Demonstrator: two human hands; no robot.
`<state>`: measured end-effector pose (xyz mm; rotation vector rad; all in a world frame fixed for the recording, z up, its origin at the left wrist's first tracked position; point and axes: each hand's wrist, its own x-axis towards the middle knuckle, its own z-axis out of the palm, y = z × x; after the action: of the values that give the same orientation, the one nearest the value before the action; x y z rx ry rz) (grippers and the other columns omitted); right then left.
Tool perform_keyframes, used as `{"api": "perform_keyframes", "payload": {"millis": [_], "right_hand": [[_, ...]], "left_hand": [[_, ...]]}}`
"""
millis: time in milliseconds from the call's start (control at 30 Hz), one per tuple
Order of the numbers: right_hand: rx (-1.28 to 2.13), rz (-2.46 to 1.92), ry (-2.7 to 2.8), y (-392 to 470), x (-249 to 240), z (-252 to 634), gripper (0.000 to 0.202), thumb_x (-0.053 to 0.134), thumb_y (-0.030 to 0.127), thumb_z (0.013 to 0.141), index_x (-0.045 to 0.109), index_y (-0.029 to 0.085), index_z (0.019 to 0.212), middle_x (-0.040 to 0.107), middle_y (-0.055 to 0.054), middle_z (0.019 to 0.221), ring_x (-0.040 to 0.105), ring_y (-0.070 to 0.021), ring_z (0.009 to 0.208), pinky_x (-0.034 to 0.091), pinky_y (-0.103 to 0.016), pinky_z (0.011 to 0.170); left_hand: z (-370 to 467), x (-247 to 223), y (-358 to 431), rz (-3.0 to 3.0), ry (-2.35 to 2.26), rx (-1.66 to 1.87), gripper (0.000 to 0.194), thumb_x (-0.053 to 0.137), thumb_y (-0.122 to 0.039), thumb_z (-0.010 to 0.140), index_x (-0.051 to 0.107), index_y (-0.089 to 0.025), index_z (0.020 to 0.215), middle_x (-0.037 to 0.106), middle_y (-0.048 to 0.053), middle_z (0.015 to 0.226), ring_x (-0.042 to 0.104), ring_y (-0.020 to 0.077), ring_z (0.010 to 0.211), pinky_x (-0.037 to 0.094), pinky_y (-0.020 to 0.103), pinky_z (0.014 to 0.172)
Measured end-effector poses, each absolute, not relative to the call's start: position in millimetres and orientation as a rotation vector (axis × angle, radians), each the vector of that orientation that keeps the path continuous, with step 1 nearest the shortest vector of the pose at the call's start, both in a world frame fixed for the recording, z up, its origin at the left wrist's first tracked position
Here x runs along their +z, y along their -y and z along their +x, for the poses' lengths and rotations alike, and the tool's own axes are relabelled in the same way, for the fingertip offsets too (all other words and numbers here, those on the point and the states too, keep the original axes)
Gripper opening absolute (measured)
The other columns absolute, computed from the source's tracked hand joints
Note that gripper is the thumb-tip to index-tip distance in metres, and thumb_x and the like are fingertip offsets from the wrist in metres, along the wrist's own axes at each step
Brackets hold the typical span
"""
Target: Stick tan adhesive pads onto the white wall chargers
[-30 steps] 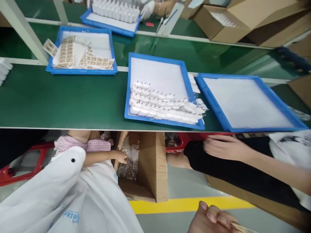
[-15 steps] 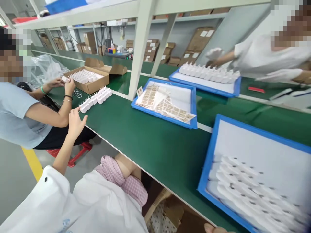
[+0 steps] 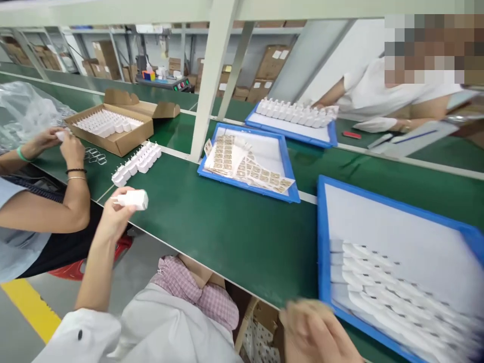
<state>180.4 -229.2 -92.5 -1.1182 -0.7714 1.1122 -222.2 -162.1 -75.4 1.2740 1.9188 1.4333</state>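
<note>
My left hand (image 3: 115,217) is closed on a white plug adapter (image 3: 136,199), pinched between thumb and fingers above the near edge of the green bench, with its thin prongs pointing left. Just beyond it, similar white plug adapters (image 3: 138,164) stand in a short double row on the bench. My right hand (image 3: 317,333), smeared by motion, is at the bottom edge beside the right-hand blue tray (image 3: 323,242). Its fingers look bent, but whether they hold anything cannot be made out. White parts (image 3: 389,292) lie in rows in that tray.
A blue tray (image 3: 249,190) with sheets of tan stickers (image 3: 227,156) lies mid-bench. Behind it, another tray (image 3: 289,131) carries more adapters. A cardboard box (image 3: 128,138) of adapters stands left, near a co-worker's hands (image 3: 70,146). A white post (image 3: 209,85) rises from the bench. Another person sits opposite.
My left hand now holds a white plug adapter, drawn nearer from the row's end. My right hand has come further into view at the bottom. The camera view has turned slightly left.
</note>
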Motion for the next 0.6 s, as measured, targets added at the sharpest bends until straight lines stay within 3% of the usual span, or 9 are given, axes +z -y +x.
{"api": "perform_keyframes", "payload": {"millis": [33,67,167,233,400,500,600], "right_hand": [[1.130,-1.065,0.754,222,-75,159,0.038,0.083,0.041,0.076,0.054,0.021,0.060,0.040,0.004,0.058,0.035,-0.0096,0.051,0.033,-0.025,0.045],[1.194,-1.006,0.742,215,-60,139,0.038,0.081,0.042,0.078,0.053,0.022,0.062,0.038,0.005,0.058,0.031,-0.0087,0.050,0.031,-0.024,0.045],[1.370,-0.839,0.741,199,-36,98,0.037,0.074,0.045,0.085,0.052,0.023,0.065,0.033,0.008,0.056,0.021,-0.0074,0.045,0.027,-0.023,0.044],[1.282,-0.796,0.731,196,-34,89,0.037,0.071,0.044,0.088,0.052,0.023,0.066,0.033,0.009,0.056,0.019,-0.0070,0.044,0.026,-0.023,0.044],[0.952,-0.777,0.724,202,-47,100,0.021,0.071,0.035,0.090,0.059,0.025,0.077,0.037,0.010,0.053,0.022,-0.0080,0.045,0.031,-0.020,0.048],[1.013,-0.750,0.761,203,-51,105,0.018,0.071,0.033,0.090,0.062,0.025,0.078,0.043,0.009,0.054,0.027,-0.0083,0.045,0.035,-0.021,0.049],[1.067,-0.727,0.744,203,-51,109,0.013,0.071,0.032,0.090,0.066,0.026,0.081,0.044,0.008,0.055,0.029,-0.0080,0.045,0.037,-0.021,0.050]], "left_hand": [[-192,-79,166,1.289,-1.730,1.463,0.080,0.060,-0.090,0.062,0.054,-0.025,0.109,0.072,0.010,0.117,0.074,0.0274,0.093,0.061,0.043,0.083],[-160,-82,169,1.224,-1.397,1.540,0.079,0.069,-0.087,0.059,0.053,-0.027,0.107,0.071,0.010,0.119,0.075,0.0269,0.089,0.061,0.044,0.082],[-69,-87,173,1.039,-0.719,1.473,0.064,0.085,-0.069,0.062,0.055,-0.029,0.100,0.069,0.005,0.121,0.075,0.0213,0.082,0.061,0.035,0.072],[-28,-90,173,0.992,-0.499,1.473,0.054,0.089,-0.058,0.066,0.057,-0.028,0.099,0.070,0.002,0.111,0.074,0.0187,0.086,0.059,0.028,0.071],[-9,-95,171,1.241,-0.537,1.254,0.040,0.089,-0.030,0.073,0.065,-0.022,0.104,0.070,0.005,0.103,0.070,0.0185,0.097,0.056,0.026,0.083],[-16,-92,171,1.305,-0.584,1.083,0.046,0.085,-0.026,0.078,0.066,-0.023,0.119,0.068,0.006,0.108,0.069,0.0164,0.094,0.055,0.024,0.080],[-12,-91,172,1.199,-0.551,1.092,0.046,0.085,-0.028,0.078,0.066,-0.023,0.120,0.071,0.007,0.108,0.070,0.0168,0.092,0.056,0.024,0.078]]}}
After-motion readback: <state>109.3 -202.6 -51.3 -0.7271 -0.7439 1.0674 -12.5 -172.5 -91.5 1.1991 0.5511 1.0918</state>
